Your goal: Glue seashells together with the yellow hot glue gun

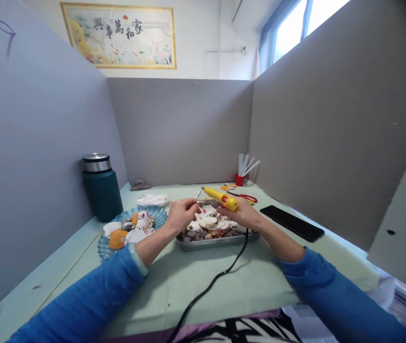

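My right hand (247, 213) is closed around a yellow hot glue gun (220, 197), its nozzle pointing left and a black cord (220, 275) trailing from it toward me. The fingers of my left hand (181, 214) are pinched together by the nozzle, on a thin white piece (199, 193) too small to name for certain. Both hands are above a metal tray (210, 244) heaped with white shells (209, 221), small stones and snail shells. Left of it, a blue scalloped glass plate (159, 216) bears white and orange scallop shells (117, 239).
A dark green flask (103, 195) stands at the left partition. Behind are a clear dish (153, 200) with white contents and a red cup (239, 180) of translucent glue sticks (247, 165). Red-handled scissors (249, 197) and a black phone (292, 224) lie on the right.
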Available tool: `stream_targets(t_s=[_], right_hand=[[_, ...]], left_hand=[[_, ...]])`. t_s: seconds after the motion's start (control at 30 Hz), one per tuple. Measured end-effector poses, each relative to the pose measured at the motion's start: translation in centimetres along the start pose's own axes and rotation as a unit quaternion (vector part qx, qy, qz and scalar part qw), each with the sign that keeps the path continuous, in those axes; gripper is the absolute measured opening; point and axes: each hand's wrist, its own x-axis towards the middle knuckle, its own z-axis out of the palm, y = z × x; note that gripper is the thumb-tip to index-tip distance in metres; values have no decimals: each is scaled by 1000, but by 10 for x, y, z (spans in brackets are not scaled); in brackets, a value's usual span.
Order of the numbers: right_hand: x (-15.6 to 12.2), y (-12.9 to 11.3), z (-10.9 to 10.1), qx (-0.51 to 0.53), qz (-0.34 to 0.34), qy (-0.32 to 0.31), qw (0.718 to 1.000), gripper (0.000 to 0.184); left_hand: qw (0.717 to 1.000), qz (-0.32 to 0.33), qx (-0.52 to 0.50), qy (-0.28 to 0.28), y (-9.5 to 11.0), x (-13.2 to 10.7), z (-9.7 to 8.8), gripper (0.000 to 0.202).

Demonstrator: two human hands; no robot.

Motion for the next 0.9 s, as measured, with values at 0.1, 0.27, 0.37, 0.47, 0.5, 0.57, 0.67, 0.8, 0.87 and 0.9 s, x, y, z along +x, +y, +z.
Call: stream_targets(t_s=[0.1,0.27,0.37,0.47,0.5,0.57,0.67,0.8,0.87,0.9], right_hand=[[-4,-3,-1,-91,-72,-31,993,17],[-8,1,3,-170,-112,-55,978,15],[-9,4,4,-199,-121,-59,971,24],[-9,5,4,-212,-127,-62,967,29],[-9,4,4,-214,-130,-63,966,29],[-10,4,5,-216,-138,-67,964,28],[-10,2,6,-219,-153,-70,961,26],[-10,1,7,-237,-162,-71,955,29],[-11,0,7,-243,-161,-70,954,29],[-11,0,7,-246,-160,-68,954,28]], left_hand=[[1000,-29,-10,6,-7,1,0,29],[998,-45,-25,27,-11,1,2,31],[998,-47,-27,44,-12,1,3,32],[997,-49,-17,62,-11,1,3,32],[997,-50,-15,65,-10,1,3,32],[996,-50,-17,72,-9,0,3,32],[995,-46,-26,80,-9,0,3,33],[994,-41,-36,91,-8,0,3,33],[994,-40,-37,97,-8,-1,3,33],[993,-41,-39,100,-7,-2,3,33]])
